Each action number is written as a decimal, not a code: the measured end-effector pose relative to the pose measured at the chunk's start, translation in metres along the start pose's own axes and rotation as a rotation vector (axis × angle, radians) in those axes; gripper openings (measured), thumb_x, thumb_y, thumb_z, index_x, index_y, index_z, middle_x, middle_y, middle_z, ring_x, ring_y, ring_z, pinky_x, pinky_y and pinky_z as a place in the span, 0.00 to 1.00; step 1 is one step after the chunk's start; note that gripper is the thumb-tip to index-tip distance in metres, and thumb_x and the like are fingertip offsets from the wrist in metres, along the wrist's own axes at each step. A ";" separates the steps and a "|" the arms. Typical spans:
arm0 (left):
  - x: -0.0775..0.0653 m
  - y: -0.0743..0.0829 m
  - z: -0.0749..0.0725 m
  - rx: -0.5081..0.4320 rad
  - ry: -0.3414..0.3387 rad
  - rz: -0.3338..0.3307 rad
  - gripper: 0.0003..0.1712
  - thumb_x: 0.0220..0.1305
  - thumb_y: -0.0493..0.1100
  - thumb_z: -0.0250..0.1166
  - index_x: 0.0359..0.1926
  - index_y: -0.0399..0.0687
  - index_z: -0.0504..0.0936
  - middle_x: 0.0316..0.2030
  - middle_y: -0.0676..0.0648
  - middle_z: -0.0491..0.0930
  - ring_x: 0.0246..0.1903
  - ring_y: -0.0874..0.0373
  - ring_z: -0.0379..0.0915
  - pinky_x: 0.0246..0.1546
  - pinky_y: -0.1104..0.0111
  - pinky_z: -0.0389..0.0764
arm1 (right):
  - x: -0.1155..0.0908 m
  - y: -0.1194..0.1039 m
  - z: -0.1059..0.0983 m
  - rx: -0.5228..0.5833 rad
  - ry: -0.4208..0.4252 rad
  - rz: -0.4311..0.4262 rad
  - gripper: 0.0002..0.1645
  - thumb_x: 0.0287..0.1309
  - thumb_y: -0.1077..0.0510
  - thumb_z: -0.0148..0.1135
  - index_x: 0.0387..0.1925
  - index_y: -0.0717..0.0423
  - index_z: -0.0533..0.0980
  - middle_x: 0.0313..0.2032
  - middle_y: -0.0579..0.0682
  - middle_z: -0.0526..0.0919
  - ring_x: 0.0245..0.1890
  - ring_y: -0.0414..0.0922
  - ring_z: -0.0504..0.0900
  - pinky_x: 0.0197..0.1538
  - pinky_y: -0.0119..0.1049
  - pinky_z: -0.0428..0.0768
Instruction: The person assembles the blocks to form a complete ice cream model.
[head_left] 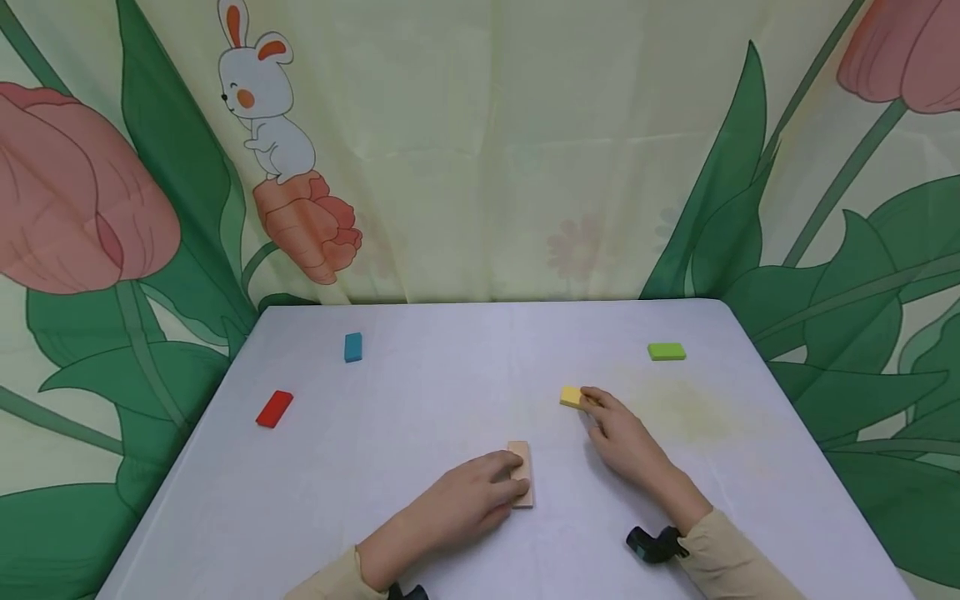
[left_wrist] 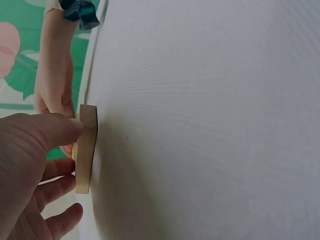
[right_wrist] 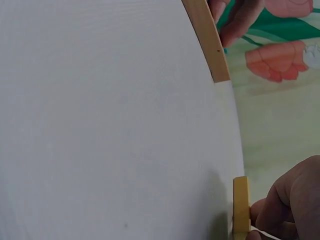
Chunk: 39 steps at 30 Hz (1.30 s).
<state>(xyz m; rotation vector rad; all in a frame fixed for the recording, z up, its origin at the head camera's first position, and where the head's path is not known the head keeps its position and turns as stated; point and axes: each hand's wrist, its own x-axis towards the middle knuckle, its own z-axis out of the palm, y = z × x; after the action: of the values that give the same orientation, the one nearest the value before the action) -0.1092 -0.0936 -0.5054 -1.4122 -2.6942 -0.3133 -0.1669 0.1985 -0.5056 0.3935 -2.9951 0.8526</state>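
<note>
My left hand [head_left: 472,497] bends over a plain wooden block [head_left: 522,479] lying lengthwise near the front middle of the table; in the left wrist view its thumb and fingertips touch the block. A short way to the right, my right hand [head_left: 626,437] pinches the right end of a yellow block [head_left: 569,397]. From the right wrist view, the yellow block [right_wrist: 241,205] is beside the fingertips, low on the cloth. Part of each block is hidden by fingers.
A blue block [head_left: 353,347] and a red block [head_left: 274,409] lie on the left of the white-covered table [head_left: 420,375]. At the back right lies a green block [head_left: 667,352]. Behind the table hangs a printed curtain [head_left: 480,167]. Both wrists carry black cameras.
</note>
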 end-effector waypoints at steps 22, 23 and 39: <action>0.001 0.007 -0.002 -0.059 -0.057 -0.017 0.26 0.74 0.58 0.61 0.68 0.59 0.77 0.72 0.48 0.69 0.71 0.55 0.67 0.66 0.59 0.77 | 0.008 -0.042 0.022 0.044 -0.134 -0.122 0.29 0.68 0.66 0.54 0.70 0.65 0.71 0.77 0.52 0.65 0.77 0.53 0.64 0.75 0.53 0.69; 0.002 0.006 -0.002 -0.073 -0.064 -0.025 0.26 0.74 0.58 0.61 0.68 0.59 0.77 0.72 0.49 0.69 0.71 0.55 0.67 0.66 0.59 0.77 | 0.008 -0.043 0.023 0.046 -0.141 -0.130 0.29 0.68 0.66 0.54 0.70 0.65 0.71 0.77 0.52 0.65 0.77 0.53 0.64 0.75 0.53 0.68; 0.022 -0.010 -0.007 -0.936 0.090 -0.558 0.27 0.80 0.50 0.52 0.74 0.46 0.67 0.73 0.44 0.69 0.74 0.47 0.64 0.72 0.47 0.70 | 0.002 -0.042 0.027 0.224 -0.081 -0.107 0.40 0.64 0.69 0.56 0.77 0.57 0.63 0.78 0.53 0.63 0.79 0.54 0.59 0.77 0.56 0.65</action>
<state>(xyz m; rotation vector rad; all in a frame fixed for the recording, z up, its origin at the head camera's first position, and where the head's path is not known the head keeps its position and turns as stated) -0.1302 -0.0834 -0.4959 -0.6129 -2.8995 -1.7879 -0.1569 0.1501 -0.5066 0.6001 -2.9247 1.1922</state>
